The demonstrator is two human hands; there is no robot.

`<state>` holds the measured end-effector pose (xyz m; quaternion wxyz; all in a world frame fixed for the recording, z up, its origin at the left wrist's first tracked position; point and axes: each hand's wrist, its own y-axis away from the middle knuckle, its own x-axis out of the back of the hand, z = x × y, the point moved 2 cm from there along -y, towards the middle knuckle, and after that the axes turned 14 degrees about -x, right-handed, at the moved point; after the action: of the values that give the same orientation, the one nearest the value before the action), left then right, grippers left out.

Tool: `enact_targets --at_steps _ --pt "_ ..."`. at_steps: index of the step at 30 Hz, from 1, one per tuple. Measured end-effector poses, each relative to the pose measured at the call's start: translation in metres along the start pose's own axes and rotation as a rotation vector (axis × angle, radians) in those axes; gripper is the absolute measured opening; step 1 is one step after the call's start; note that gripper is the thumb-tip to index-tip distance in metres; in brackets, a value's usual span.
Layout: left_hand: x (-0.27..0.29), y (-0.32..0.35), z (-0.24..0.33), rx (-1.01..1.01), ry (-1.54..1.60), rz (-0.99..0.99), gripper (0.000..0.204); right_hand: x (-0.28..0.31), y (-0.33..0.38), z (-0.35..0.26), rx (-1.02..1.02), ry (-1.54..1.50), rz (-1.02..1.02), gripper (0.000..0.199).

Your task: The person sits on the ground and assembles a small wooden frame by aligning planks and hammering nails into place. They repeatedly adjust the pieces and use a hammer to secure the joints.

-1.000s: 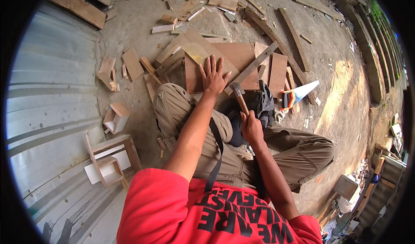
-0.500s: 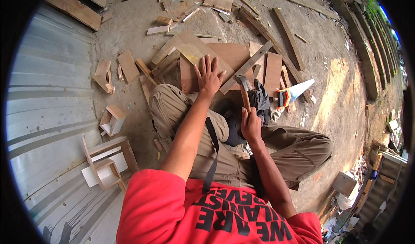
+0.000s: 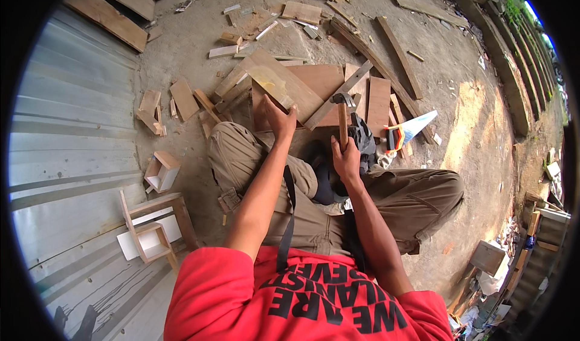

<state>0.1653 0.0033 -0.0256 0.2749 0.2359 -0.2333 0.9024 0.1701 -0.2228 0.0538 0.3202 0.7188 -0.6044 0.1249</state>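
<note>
A claw hammer [image 3: 343, 114] with a wooden handle stands nearly upright at the centre of the frame, its steel head up over a narrow wooden strip [image 3: 338, 95] that runs diagonally across a reddish-brown plywood panel [image 3: 320, 87] on the ground. The right hand [image 3: 346, 159] has its grip wrapped tight around the lower handle, fingers pressed together about the wood. Just left of it, the left hand [image 3: 280, 118] rests on the near edge of a pale board [image 3: 281, 84] that lies tilted over the panel; its fingers curl over the board's edge, though whether they pinch it cannot be told. The person sits on the ground in khaki trousers [image 3: 386, 196] and a red shirt [image 3: 302, 298], knees spread to either side of the work. To the right of the hammer a handsaw [image 3: 411, 129] with a light blue blade and an orange-and-black handle lies on the dirt. Offcuts and planks [image 3: 399, 57] are scattered across the upper part of the frame. At the left lie corrugated metal sheets [image 3: 66, 129], with a small open wooden box [image 3: 160, 172] beside them and a wooden frame piece [image 3: 154, 226] at lower left
</note>
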Motion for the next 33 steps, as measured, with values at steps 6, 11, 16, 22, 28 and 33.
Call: enact_targets --at_steps 6,11,16,22,28,33 --pt "-0.015 -0.013 -0.025 0.331 0.099 0.054 0.076 -0.016 -0.008 -0.010 0.003 -0.006 -0.019 0.038" --pt "-0.011 -0.044 0.035 0.610 0.749 -0.086 0.036 0.002 -0.022 0.000 0.098 -0.037 0.042 0.036" --pt "0.017 -0.082 0.124 0.531 1.044 -0.091 0.016 0.026 -0.023 -0.038 0.351 -0.074 0.266 0.041" --pt "0.043 -0.114 0.172 0.510 1.032 -0.097 0.020 0.039 -0.021 -0.054 0.456 -0.214 0.396 0.040" --pt "0.065 -0.116 0.207 0.430 1.046 -0.145 0.024 0.049 -0.025 -0.049 0.442 -0.259 0.438 0.041" --pt "0.081 -0.113 0.209 0.356 1.087 -0.184 0.020 0.056 -0.023 -0.051 0.408 -0.316 0.382 0.042"
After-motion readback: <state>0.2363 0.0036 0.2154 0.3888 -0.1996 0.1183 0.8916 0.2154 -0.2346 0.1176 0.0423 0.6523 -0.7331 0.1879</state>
